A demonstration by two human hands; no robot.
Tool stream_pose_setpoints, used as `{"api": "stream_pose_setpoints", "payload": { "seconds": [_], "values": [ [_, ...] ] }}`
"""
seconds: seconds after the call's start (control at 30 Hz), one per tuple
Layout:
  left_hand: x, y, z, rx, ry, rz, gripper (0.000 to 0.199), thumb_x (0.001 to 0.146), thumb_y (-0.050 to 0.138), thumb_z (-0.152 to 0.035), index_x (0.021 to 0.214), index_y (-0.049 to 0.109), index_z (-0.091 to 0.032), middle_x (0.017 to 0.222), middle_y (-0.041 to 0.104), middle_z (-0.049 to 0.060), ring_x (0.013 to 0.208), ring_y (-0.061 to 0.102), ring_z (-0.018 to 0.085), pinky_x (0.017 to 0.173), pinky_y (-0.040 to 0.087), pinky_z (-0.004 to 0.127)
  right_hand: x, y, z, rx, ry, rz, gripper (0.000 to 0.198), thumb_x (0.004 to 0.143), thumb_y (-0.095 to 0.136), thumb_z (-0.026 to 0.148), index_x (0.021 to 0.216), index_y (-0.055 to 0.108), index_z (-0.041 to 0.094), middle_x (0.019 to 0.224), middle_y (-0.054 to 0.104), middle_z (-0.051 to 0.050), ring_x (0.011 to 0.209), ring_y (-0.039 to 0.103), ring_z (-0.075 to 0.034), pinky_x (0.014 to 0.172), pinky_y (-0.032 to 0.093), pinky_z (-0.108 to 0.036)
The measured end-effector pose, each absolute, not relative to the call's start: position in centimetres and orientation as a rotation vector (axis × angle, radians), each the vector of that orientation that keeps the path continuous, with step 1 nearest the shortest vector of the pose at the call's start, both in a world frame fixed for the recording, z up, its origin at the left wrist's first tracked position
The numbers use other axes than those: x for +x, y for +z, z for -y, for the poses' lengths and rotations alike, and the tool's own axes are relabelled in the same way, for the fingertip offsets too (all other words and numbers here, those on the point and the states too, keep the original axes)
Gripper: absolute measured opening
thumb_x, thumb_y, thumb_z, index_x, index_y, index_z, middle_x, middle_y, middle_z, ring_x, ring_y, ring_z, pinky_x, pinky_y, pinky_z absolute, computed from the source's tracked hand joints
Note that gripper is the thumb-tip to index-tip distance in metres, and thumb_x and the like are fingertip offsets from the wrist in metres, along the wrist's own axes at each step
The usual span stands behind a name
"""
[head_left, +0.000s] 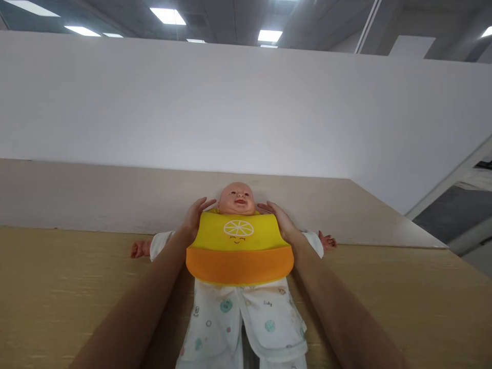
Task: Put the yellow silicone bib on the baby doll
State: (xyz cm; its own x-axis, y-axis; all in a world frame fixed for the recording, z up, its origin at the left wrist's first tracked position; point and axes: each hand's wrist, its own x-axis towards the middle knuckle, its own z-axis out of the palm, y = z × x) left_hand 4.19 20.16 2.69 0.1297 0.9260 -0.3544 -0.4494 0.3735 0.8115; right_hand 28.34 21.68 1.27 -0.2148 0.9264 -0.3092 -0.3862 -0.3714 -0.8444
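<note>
1. In the head view, a baby doll (237,197) is seen laid face up on a wood-toned tabletop (77,292), its head pointed toward a white partition (230,113) and its arms spread to both sides.
2. The tabletop is met along a straight seam by a paler, greyish surface (96,197), which is bordered at the back by the partition; the doll's head is rested beyond the seam, its legs on the wood-toned side.
3. A yellow bib (238,243) with an orange pocket, printed with a citrus slice and a smiling face, is spread over the doll's chest, above a white patterned garment (221,328).
4. The bib's upper corners are flanked by the left hand (196,215) and the right hand (282,220), fingers extended toward the doll's head; whether the bib is gripped cannot be told, since both hands are partly covered by it.
5. Above the partition, a grey ceiling (226,18) is lit by bright rectangular panels (270,36).
</note>
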Motion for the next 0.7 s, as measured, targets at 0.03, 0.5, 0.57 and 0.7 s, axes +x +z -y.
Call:
{"api": "stream_pose_setpoints", "payload": {
  "seconds": [0.03, 0.5, 0.57, 0.7],
  "values": [
    [4.1, 2.7, -19.8, 0.595, 1.1, -0.944, 0.053, 0.079, 0.046, -0.039, 0.127, 0.048, -0.017, 0.076, 0.068, 0.007, 0.057, 0.064, 0.023, 0.056, 0.051, 0.036, 28.4, 1.2, -21.5, -1.029, 1.745, 0.793, 0.039, 0.084, 0.042, 0.036, 0.116, 0.053, 0.016, 0.105, 0.067, -0.008, 0.083, 0.065, -0.019, 0.075, 0.05, -0.031],
    [5.3, 3.3, -11.0, 0.588, 1.143, -0.781, 0.04, 0.071, 0.061, -0.034, 0.106, 0.064, -0.015, 0.092, 0.072, 0.005, 0.084, 0.067, 0.023, 0.073, 0.05, 0.031, 28.0, 2.3, -10.9, -0.973, 1.597, 0.826, 0.036, 0.077, 0.05, 0.035, 0.109, 0.057, 0.02, 0.119, 0.062, -0.004, 0.111, 0.056, -0.019, 0.085, 0.046, -0.03],
    [5.4, 3.1, -9.3, 0.58, 1.162, -0.745, 0.037, 0.072, 0.062, -0.029, 0.106, 0.064, -0.015, 0.094, 0.072, 0.005, 0.089, 0.066, 0.023, 0.076, 0.05, 0.029, 28.0, 2.6, -8.7, -0.946, 1.599, 0.784, 0.032, 0.076, 0.052, 0.034, 0.104, 0.06, 0.021, 0.119, 0.062, -0.002, 0.117, 0.052, -0.019, 0.087, 0.045, -0.03],
    [5.5, 3.1, -5.5, 0.569, 1.02, -0.663, 0.048, 0.074, 0.063, -0.031, 0.118, 0.058, -0.014, 0.098, 0.071, 0.008, 0.092, 0.066, 0.026, 0.08, 0.05, 0.032, 27.9, 2.8, -4.6, -0.917, 1.593, 0.746, 0.024, 0.071, 0.057, 0.035, 0.091, 0.065, 0.024, 0.111, 0.066, 0.0, 0.121, 0.049, -0.019, 0.088, 0.045, -0.031]
  ]
}}
